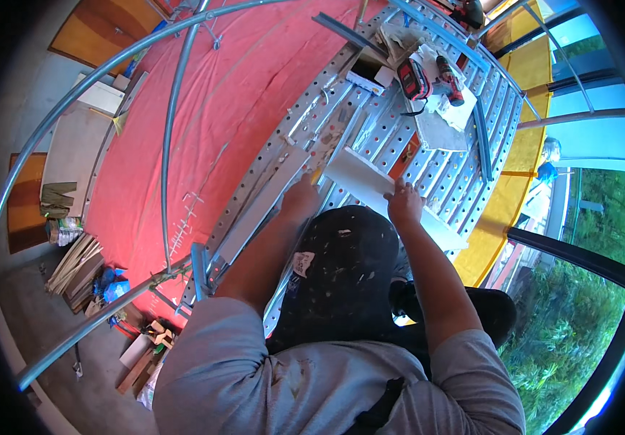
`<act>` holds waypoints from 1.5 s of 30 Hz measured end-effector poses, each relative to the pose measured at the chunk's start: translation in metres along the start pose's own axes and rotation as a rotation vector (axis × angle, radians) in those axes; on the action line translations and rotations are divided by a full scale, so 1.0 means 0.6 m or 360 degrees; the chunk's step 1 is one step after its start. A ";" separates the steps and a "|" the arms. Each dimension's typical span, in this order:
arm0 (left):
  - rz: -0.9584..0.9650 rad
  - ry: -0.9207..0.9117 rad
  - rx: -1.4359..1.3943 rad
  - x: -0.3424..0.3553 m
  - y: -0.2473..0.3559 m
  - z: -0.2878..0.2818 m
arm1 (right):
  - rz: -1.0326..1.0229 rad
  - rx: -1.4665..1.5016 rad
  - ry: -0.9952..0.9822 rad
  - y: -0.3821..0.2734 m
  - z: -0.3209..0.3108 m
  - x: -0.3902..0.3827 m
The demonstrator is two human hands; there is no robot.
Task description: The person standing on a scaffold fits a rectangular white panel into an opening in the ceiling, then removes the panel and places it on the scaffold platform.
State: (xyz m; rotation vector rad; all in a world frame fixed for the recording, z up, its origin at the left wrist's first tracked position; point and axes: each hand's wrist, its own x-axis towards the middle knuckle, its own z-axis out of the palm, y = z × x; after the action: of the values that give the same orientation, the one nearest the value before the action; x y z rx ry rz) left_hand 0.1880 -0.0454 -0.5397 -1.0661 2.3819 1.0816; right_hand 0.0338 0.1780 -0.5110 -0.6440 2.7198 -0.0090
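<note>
Left hand (301,196) closed on a small yellow item (317,175). Right hand (405,204) touches my pale board strip (361,174); can't tell if gripping. Perforated metal platform (502,119) below.

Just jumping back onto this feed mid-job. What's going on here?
A person in a grey T-shirt is low down on a perforated metal platform. The right hand has its fingers on a long pale board in front of the knee. The left hand, by the board's far left end, is closed around a small yellow item, too little of it showing to identify. A power drill lies farther along, untouched.
</note>
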 end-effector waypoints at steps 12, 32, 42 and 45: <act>-0.0071 -0.0042 0.0043 -0.015 0.010 0.007 | 0.0015 0.0043 -0.0002 -0.015 -0.010 -0.004; -0.0166 0.0001 0.0114 -0.023 -0.011 0.030 | -0.0003 0.0010 -0.0136 -0.013 -0.013 0.000; -0.0082 -0.0031 0.0134 -0.007 -0.009 0.011 | -0.0017 0.0014 0.0000 -0.019 -0.008 -0.005; -0.0047 -0.0036 0.0081 -0.012 -0.013 0.023 | 0.0026 0.0022 -0.0058 -0.015 -0.015 0.002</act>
State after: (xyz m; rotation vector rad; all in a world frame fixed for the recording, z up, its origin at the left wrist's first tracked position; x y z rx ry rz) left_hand 0.1983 -0.0348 -0.5488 -1.0624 2.3558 1.0121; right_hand 0.0336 0.1684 -0.5020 -0.6121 2.6878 -0.0119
